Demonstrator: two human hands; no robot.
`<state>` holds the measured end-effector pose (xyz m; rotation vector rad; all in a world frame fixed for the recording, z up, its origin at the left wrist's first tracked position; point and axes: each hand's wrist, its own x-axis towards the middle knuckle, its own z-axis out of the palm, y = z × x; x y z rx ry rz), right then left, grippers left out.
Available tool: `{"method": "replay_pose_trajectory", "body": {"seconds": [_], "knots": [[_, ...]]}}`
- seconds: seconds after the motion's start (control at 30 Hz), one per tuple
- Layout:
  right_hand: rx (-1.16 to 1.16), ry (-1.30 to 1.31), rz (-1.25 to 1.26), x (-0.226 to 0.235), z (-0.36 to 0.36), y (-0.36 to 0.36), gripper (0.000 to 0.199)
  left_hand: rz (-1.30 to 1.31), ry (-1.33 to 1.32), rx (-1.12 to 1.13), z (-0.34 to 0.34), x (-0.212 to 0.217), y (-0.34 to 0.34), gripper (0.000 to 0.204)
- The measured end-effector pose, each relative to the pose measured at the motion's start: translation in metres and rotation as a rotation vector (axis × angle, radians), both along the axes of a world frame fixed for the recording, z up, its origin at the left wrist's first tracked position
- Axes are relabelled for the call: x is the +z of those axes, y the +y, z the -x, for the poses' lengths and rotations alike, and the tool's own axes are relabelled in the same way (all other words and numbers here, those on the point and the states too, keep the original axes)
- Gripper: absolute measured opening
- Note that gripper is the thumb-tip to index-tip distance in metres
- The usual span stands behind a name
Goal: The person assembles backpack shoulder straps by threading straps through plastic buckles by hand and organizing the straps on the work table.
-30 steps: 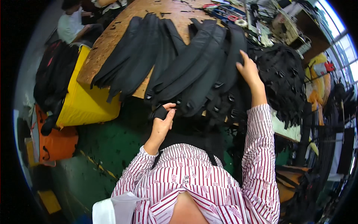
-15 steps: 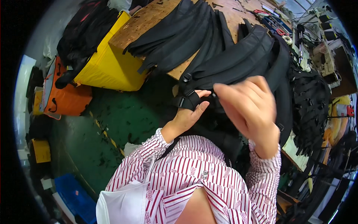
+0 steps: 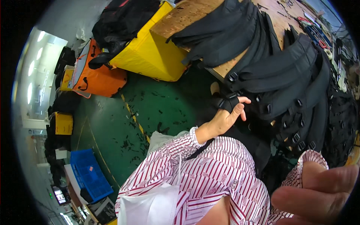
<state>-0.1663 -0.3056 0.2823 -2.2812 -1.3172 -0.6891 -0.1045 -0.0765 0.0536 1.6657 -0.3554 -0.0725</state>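
My left hand [image 3: 223,122] is closed on a black padded strap end [image 3: 229,103] with plastic buckles, its thumb lying beside the webbing. Beyond it, many black padded shoulder straps [image 3: 281,71] are draped over the edge of a wooden table [image 3: 183,17]. Several of them hang down with buckles [image 3: 298,138] at their ends. Large and close at the lower right is my right hand [image 3: 318,191], lifted off the straps. Its fingers are bent inward, and whatever they may hold is hidden.
Left of the table stand a yellow bag [image 3: 150,56] and an orange bag [image 3: 103,75], with black bags [image 3: 122,24] heaped on top. Dark scraps litter the green floor [image 3: 146,108]. A blue crate [image 3: 90,174] sits at lower left. Scissors and tools [image 3: 317,32] lie at the far right.
My right hand has moved away from my left hand, toward the lower right and closer to the camera. The view has swung left; my left hand still grips the strap.
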Motion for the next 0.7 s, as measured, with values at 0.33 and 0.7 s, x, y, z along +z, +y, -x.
{"method": "replay_pose_trajectory", "body": {"seconds": [0.33,0.7], "knots": [[0.015,-0.158,0.128,-0.006,-0.002,-0.017,0.022,0.121,0.146,-0.035,-0.004,-0.009,-0.006,0.040],[0.018,-0.127,-0.064,-0.018,0.006,-0.031,0.030,0.145,0.353,-0.060,0.000,0.008,0.003,0.052]]}}
